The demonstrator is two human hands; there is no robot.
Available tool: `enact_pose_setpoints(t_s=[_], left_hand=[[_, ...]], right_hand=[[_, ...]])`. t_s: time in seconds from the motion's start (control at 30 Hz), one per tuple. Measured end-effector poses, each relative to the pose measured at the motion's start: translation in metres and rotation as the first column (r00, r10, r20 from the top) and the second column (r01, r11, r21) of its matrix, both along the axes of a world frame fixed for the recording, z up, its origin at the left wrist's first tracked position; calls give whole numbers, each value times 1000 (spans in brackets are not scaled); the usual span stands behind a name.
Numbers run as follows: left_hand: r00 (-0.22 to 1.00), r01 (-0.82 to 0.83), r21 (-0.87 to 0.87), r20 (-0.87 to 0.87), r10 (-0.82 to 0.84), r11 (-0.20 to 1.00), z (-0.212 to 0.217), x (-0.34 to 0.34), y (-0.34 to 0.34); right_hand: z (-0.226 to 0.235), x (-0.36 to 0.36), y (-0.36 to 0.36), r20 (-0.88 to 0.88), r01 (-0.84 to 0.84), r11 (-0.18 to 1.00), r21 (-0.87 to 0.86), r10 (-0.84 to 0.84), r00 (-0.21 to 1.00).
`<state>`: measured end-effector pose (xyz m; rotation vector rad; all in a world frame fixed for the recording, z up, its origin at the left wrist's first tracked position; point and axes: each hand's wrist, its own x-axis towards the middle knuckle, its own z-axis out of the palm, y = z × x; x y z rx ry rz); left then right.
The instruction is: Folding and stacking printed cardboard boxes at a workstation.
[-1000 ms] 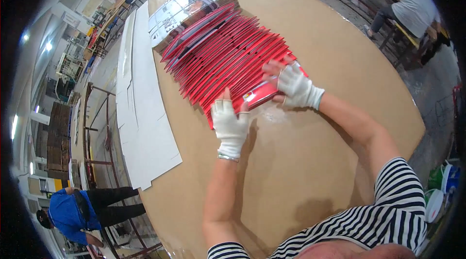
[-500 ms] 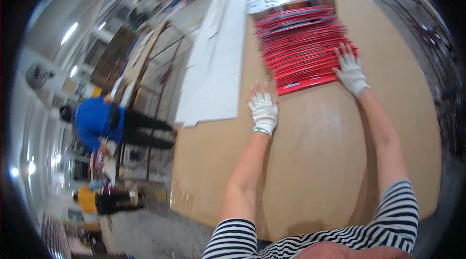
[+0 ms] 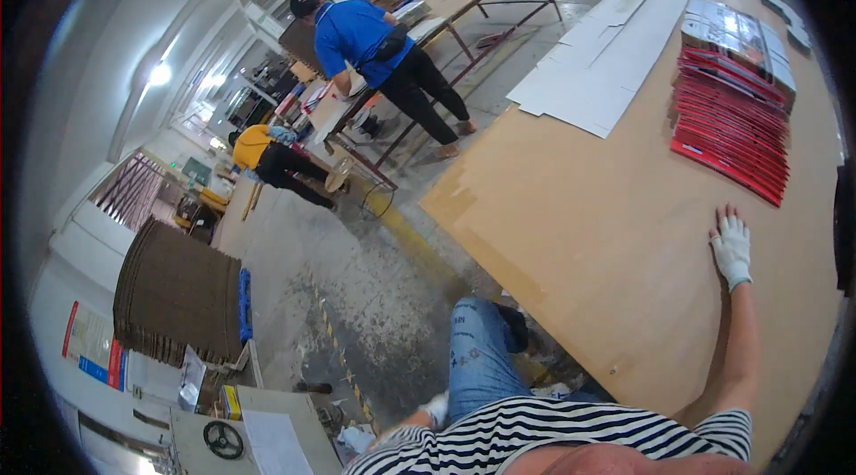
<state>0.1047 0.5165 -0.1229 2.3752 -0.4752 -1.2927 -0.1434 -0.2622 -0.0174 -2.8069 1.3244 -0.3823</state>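
My right hand (image 3: 732,248), in a white glove, lies flat on the brown table board (image 3: 580,208) with its fingers spread and nothing in it. A fanned row of flat red packages (image 3: 731,132) lies a little beyond it, apart from the hand. Silver-grey flat packs (image 3: 740,34) lie at the far end of that row. My left hand (image 3: 436,407), also in a white glove, hangs low beside my jeans-clad knee (image 3: 477,359), off the table and partly hidden by my striped shirt.
Long white cardboard sheets (image 3: 606,56) lie along the table's far left edge. A person in a blue shirt (image 3: 374,43) bends at another table, and one in yellow (image 3: 267,159) crouches beyond. A brown corrugated stack (image 3: 178,292) stands on the concrete floor.
The view has swung left toward the floor. Both hands have come off the red packages: the right one now lies flat on the bare board and the left one has dropped beside my knee.
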Motion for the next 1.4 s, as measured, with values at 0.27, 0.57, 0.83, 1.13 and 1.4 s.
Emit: enact_pose_setpoints(t_s=[0.27,0.57,0.83,1.13,1.4], left_hand=[[850,524,65,-101,-516,849,-5,168,-117],[548,834,0,-121,-828,552,-81,310,-301],[492,854,-65,-220,-842,516,-165,343,-314],[473,878,46,-244,-847,477,-156,412,-279],[187,978,120,-124,-974,172,-107,486,-385]], right_hand=[[30,24,99,-145,-153,976,155,176,974],[42,57,220,-192,-255,956,145,280,941],[57,188,229,-295,-403,878,259,469,832],[62,266,204,-171,-476,827,297,537,826],[61,289,200,-127,-345,902,260,387,914]])
